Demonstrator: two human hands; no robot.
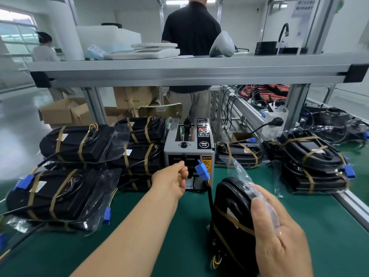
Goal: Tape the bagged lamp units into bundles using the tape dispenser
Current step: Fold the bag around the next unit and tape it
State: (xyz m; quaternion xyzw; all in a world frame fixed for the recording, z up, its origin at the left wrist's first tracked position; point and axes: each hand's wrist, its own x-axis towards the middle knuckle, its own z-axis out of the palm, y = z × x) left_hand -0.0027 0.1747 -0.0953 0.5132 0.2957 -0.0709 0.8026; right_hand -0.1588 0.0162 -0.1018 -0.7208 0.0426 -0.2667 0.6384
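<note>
Lamp bundle, partly taped, gripped upright by right hand; left hand curled at tape dispenser outlet, pinch undeterminable. Next strip to be drawn, wrapped.

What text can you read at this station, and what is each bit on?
"SEMI": round button on the tape dispenser.
"CAUTION": yellow warning sticker on its front.
"10 CM": brown paper bag in the background; the number before it looks like 75.
Too small or blurred: the dispenser's control panel, white labels on the taped bundles and on the bagged lamp unit in the right hand, the posted sheet upper right.
</note>
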